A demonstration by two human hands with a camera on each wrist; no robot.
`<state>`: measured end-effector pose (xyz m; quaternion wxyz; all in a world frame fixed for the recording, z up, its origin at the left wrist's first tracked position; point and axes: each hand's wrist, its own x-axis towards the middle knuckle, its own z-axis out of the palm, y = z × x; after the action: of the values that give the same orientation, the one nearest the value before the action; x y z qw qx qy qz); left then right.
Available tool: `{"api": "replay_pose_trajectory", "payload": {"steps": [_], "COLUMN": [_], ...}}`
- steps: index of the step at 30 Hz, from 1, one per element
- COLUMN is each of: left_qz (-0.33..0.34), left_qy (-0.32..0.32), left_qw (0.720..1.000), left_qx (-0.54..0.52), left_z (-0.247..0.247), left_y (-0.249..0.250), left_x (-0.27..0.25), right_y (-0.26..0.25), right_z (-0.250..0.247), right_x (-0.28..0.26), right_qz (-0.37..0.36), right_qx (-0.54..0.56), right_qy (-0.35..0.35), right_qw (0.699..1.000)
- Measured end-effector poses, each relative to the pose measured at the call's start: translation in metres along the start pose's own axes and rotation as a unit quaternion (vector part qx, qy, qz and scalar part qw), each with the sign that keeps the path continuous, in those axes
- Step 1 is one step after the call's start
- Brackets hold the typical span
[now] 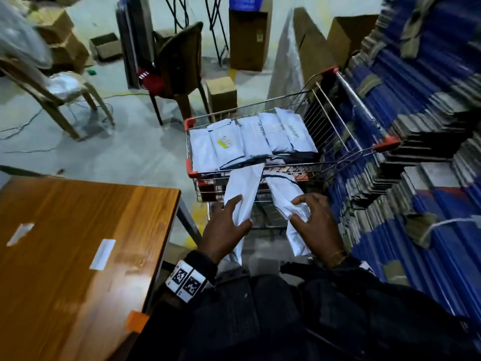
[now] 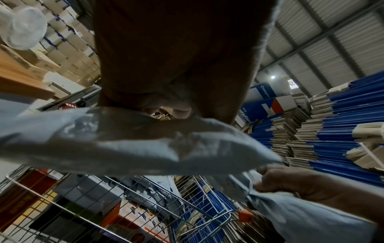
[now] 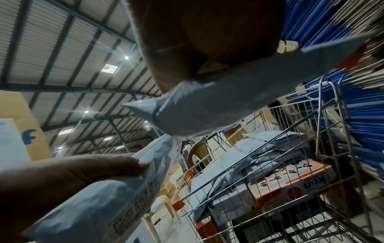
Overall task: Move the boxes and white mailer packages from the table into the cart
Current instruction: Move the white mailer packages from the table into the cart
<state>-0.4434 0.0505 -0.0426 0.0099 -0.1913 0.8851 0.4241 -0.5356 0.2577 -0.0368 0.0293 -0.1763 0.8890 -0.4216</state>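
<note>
Mailers, one in each of the hands, hang at the lower centre of the head view just short of the cart's near wall. The left mailer (image 1: 244,186) is a flat white plastic pouch, and the left hand (image 1: 226,227) grips it round its lower half, thumb on one face and fingers wrapped over the other. The right mailer (image 1: 283,196) is rumpled and creased where the right hand (image 1: 316,222) pinches it near the middle, its loose tail drooping below the palm.

Both look light and limp: the film buckles under the fingers and the free ends sag, so I judge the contents soft and not fragile. The glossy skin is likely slippery, and a hold across the padded middle, where the filling gives something to squeeze, seems safer than a hold on the thin sealed edge.

The cart (image 1: 338,121), a wire basket with orange corner caps at centre right of the frame, already carries a row of white mailers (image 1: 250,139) lying over printed boxes (image 3: 295,177). The tabletop (image 1: 78,230), at lower left, shows only two white labels (image 1: 102,254). Stacked blue flattened cartons (image 1: 429,126) fill the right edge.
</note>
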Motion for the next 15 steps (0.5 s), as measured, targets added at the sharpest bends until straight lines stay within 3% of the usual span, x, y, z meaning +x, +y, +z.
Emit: {"api": "replay_pose_trajectory", "payload": {"steps": [5,15], "left_qz": [0.001,0.001], "left_qy": [-0.014,-0.022], "left_qw": [1.000,0.999], "left_qx": [0.003,0.038], "left_z": [0.000,0.015], "left_y": [0.004,0.023], "left_x": [0.044,0.153], "right_y": [0.009,0.041], "right_z": [0.000,0.001], "right_x": [0.037,0.138], "right_qz": [0.014,0.015], "right_qx": [-0.005,-0.008], "right_qy": [0.030,0.010], "right_qw": [0.999,1.000]}}
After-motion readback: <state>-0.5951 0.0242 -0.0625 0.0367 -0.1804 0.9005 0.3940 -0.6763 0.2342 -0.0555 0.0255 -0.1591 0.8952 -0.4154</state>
